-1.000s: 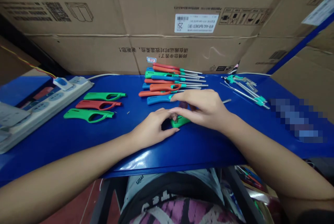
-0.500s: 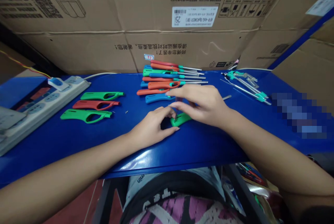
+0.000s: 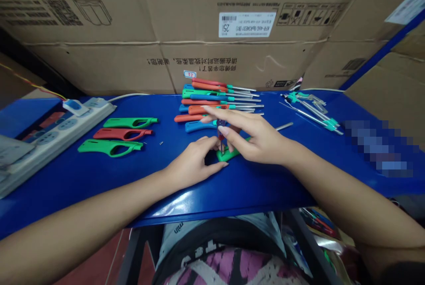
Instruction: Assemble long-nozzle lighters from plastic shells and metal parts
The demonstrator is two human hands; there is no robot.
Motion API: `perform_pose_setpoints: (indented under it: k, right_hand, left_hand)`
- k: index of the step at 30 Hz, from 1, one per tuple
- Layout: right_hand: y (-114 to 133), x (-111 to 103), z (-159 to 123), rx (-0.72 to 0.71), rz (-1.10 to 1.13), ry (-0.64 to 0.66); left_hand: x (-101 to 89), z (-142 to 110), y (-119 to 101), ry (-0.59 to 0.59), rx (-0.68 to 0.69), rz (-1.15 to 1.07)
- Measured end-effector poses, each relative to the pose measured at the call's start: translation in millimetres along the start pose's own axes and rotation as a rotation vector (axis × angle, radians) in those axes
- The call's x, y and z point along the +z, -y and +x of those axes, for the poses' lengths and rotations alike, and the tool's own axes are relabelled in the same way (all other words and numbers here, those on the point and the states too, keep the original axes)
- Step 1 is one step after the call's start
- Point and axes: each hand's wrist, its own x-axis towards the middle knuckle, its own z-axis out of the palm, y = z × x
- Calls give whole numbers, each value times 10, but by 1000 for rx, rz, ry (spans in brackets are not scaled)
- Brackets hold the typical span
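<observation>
A green lighter handle (image 3: 228,154) with a metal tube (image 3: 284,126) lies on the blue table (image 3: 99,179) near its front edge. My left hand (image 3: 192,164) pins the handle's near end, fingers curled on it. My right hand (image 3: 252,136) holds a small screwdriver (image 3: 220,136) upright between thumb and fingers, tip down on the handle, with the other fingers stretched out over it.
Behind my hands lies a stack of red, green and blue lighters (image 3: 212,101). Three handle shells (image 3: 116,134) lie to the left, beside a white power strip (image 3: 49,134). Metal-tube parts (image 3: 312,108) sit at the right. Cardboard boxes (image 3: 199,24) wall the back.
My right hand's fingers have opened out and risen slightly, and the screwdriver now stands more upright on the green handle. My left hand has stayed put.
</observation>
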Motion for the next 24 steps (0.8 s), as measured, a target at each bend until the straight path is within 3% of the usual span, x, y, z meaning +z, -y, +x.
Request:
perform_pose_setpoints:
  k: [3,8,14,17,20,24]
  right_hand:
    - [-18,17,-14,14,21,-58]
    - [-58,6,-18,-62,-245,-109]
    - [-41,6,5,-25,0,-107]
    - [-33,-1,5,-118,-149,-167]
    - [-2,-6,6,-139,-227,-126]
    - [39,0,14,-58,-6,-66]
  left_hand:
    - [0,1,-5,-5,-5,6]
    - [-5,7,-15,-14,-1,7]
    - [-21,12,-28,-1,2,4]
    - [-15,8,-27,-13,20,14]
    - [-13,5,-30,-15,19,11]
    - [-12,2,-24,-4,15,-9]
